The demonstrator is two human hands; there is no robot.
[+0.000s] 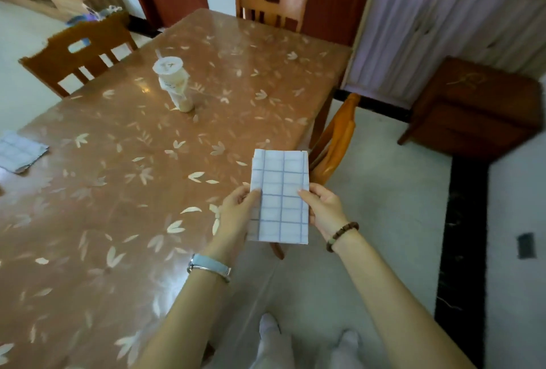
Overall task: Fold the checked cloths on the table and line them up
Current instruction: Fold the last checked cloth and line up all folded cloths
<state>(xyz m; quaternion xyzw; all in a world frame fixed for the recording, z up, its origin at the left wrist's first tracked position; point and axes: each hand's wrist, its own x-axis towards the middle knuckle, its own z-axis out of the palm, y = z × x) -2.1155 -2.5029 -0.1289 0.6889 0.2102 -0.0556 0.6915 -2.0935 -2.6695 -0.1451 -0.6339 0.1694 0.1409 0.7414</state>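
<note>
So, about halfway I reckon: left grip (pixel 236 212) and right grip (pixel 322 211) pinch the folded checked cloth (pixel 280 188) between them. One second cloth (pixel 20 152) lies well past the left grip on the worktop (pixel 124 221); lining up remains.

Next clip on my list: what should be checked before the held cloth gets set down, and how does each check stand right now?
1. Left hand and right hand both grip the cloth: ok.
2. Cloth folded to a neat rectangle: ok.
3. Bare table beside the hands for setting it down: ok.
4. Cup stands far from the hands: ok.
5. Other cloth at the table's left edge neatly folded: cannot tell, blurred and cut off.
6. Cloths lined up: not ok, one is in hand.
</note>
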